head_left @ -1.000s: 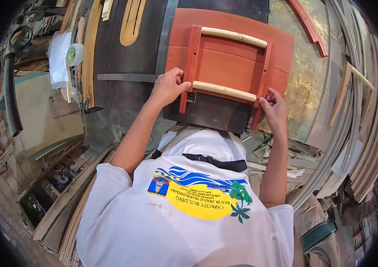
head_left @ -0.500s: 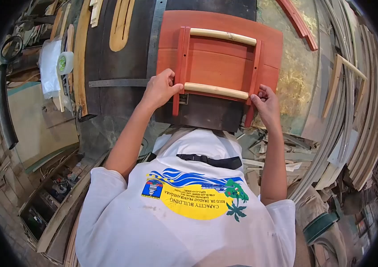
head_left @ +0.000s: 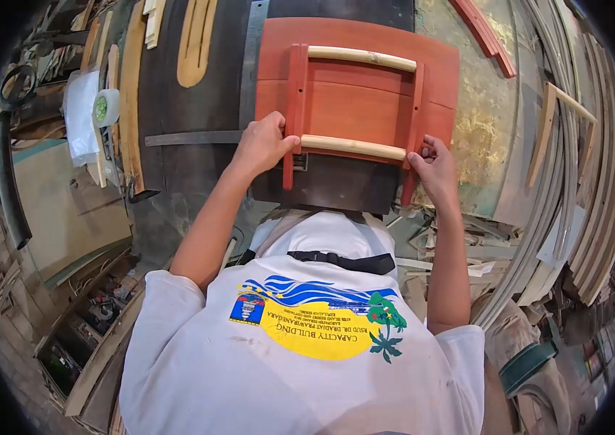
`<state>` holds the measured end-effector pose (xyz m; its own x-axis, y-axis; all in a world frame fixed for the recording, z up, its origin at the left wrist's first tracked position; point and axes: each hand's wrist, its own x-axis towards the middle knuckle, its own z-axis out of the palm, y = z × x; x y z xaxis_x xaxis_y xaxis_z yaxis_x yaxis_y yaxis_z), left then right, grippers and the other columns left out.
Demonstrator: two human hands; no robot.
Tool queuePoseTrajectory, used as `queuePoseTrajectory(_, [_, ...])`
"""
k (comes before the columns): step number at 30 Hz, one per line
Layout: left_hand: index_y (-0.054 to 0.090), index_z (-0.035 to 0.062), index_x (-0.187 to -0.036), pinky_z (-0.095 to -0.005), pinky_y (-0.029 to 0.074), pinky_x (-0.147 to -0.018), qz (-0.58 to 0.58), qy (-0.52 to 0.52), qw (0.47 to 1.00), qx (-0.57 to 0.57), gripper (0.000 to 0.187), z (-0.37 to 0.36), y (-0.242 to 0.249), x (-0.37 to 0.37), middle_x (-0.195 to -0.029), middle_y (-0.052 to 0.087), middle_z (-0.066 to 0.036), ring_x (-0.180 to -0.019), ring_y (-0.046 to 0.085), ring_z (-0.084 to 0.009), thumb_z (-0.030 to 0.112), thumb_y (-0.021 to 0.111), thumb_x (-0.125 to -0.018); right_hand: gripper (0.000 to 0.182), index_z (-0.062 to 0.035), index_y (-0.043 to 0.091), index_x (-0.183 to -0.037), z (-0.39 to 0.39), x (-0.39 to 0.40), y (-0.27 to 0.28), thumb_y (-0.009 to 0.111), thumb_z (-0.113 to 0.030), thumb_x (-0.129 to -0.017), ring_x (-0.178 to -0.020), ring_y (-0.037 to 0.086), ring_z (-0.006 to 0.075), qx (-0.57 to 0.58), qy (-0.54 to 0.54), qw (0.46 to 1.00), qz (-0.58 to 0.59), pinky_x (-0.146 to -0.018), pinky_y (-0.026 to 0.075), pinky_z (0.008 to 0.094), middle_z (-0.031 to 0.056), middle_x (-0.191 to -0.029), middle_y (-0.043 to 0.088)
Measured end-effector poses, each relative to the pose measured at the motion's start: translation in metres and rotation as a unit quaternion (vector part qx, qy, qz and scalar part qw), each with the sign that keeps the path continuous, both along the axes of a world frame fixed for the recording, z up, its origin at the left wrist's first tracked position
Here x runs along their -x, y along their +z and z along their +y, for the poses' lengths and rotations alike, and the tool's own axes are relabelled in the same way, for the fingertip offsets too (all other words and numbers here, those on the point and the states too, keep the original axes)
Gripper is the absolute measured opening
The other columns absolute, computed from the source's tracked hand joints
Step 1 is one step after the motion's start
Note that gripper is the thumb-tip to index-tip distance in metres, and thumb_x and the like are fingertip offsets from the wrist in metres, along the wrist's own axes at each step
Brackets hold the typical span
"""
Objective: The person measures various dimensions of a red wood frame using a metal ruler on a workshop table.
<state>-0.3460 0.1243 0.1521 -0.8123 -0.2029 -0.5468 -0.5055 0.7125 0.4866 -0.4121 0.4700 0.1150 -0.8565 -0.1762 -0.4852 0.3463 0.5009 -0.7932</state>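
A small wooden frame [head_left: 297,94] with red side rails and two pale round rungs lies over a red wooden panel [head_left: 365,36]. My left hand [head_left: 267,141] is closed on the left rail, its thumb at the end of the nearer rung [head_left: 354,147]. At the other end of that rung, my right hand [head_left: 434,165] pinches the right rail between thumb and curled fingers. The farther rung [head_left: 362,57] spans the rails beyond both hands. Both rails stick out toward me past the nearer rung.
The dark worktable [head_left: 191,109] carries a steel ruler [head_left: 191,138] and a slotted wooden piece [head_left: 193,65]. At left lie a tape roll [head_left: 106,107] and a plastic bag [head_left: 81,119]. Red strips [head_left: 485,36] and a bare wooden frame [head_left: 541,134] are at right, beside long stacked strips [head_left: 604,174].
The view has shifted very slightly. Both hands keep their hold on the frame, which stays in nearly the same place on the panel.
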Motion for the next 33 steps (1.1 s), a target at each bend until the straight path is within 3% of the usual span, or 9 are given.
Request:
queuePoseTrajectory(6, [0.062,-0.0031,-0.103,-0.0406,0.054,-0.073,0.017,-0.023,0.999,0.031,0.04,-0.001,-0.002,-0.001,-0.087,0.071,-0.017,-0.083,0.07,-0.0325,0.026,0.08,-0.082,0.048,0.0067,0.052,-0.132,-0.01,-0.001,0.008,0.071,-0.003,-0.089,-0.082,0.063,0.0129,0.002,0.002,1.0,0.01,-0.072,0.052,0.0267,0.0075,-0.094,0.066])
queuePoseTrajectory(14, [0.063,-0.0027,-0.105,-0.0395,0.055,-0.075,0.03,-0.011,0.999,0.015,0.041,-0.01,-0.005,-0.006,-0.086,0.072,-0.018,-0.084,0.071,-0.0313,0.028,0.078,-0.082,0.051,0.0051,0.051,-0.136,0.002,-0.003,-0.011,0.071,-0.006,-0.09,-0.086,0.059,0.0109,0.012,-0.005,1.0,0.018,-0.075,0.051,0.0258,0.0055,-0.096,0.062])
queuePoseTrajectory(18, [0.064,-0.0013,-0.104,-0.0369,0.055,-0.072,0.141,0.057,0.988,-0.006,0.031,-0.041,0.003,-0.015,-0.086,0.071,-0.017,-0.08,0.071,-0.0279,0.022,0.07,-0.085,0.053,0.0047,0.05,-0.137,0.007,-0.005,-0.012,0.071,-0.01,-0.091,-0.088,0.058,0.0108,-0.009,-0.009,1.0,0.014,-0.077,0.051,0.0255,0.005,-0.098,0.061])
queuePoseTrajectory(20, [0.063,0.0021,-0.107,-0.0384,0.053,-0.081,0.178,0.029,0.983,-0.026,0.028,-0.073,0.003,-0.028,-0.097,0.067,-0.015,-0.091,0.068,-0.0283,0.016,0.071,-0.083,0.052,0.0043,0.05,-0.137,0.004,-0.005,-0.004,0.07,-0.013,-0.093,-0.088,0.058,0.0111,0.011,-0.052,0.999,-0.01,-0.078,0.05,0.0253,0.0041,-0.099,0.06])
queuePoseTrajectory(22, [0.062,0.0045,-0.111,-0.0414,0.047,-0.092,0.228,-0.13,0.957,0.121,0.033,-0.103,0.011,-0.041,-0.107,0.062,-0.013,-0.106,0.061,-0.0297,0.011,0.072,-0.08,0.052,0.0044,0.051,-0.137,0.004,-0.009,-0.007,0.07,-0.014,-0.093,-0.089,0.057,0.0112,0.009,-0.059,0.998,-0.013,-0.08,0.05,0.0254,0.004,-0.101,0.06])
queuePoseTrajectory(23, [0.06,0.0066,-0.116,-0.0438,0.042,-0.099,0.202,-0.146,0.962,0.114,0.043,-0.117,0.01,-0.047,-0.117,0.06,-0.01,-0.117,0.055,-0.0314,0.01,0.075,-0.076,0.052,0.0046,0.051,-0.137,0.006,-0.01,-0.008,0.07,-0.014,-0.093,-0.09,0.057,0.0112,-0.004,-0.056,0.998,-0.003,-0.081,0.05,0.0255,0.0041,-0.102,0.059])
queuePoseTrajectory(27, [0.06,0.0089,-0.122,-0.044,0.043,-0.102,0.223,-0.22,0.942,0.122,0.052,-0.152,-0.003,-0.064,-0.122,0.058,-0.01,-0.121,0.054,-0.0321,0.012,0.079,-0.073,0.052,0.0047,0.051,-0.137,0.0,-0.012,-0.005,0.07,-0.014,-0.093,-0.095,0.059,0.0121,-0.03,-0.053,0.998,0.007,-0.083,0.05,0.0263,0.0067,-0.11,0.062])
queuePoseTrajectory(33, [0.064,0.0091,-0.119,-0.0423,0.045,-0.098,0.234,-0.277,0.923,0.13,0.048,-0.167,-0.023,-0.07,-0.119,0.06,-0.009,-0.117,0.057,-0.0299,0.011,0.079,-0.074,0.052,0.0034,0.051,-0.138,-0.002,-0.012,-0.006,0.07,-0.015,-0.094,-0.097,0.06,0.0128,-0.046,-0.041,0.998,0.026,-0.086,0.051,0.0283,0.0072,-0.11,0.063])
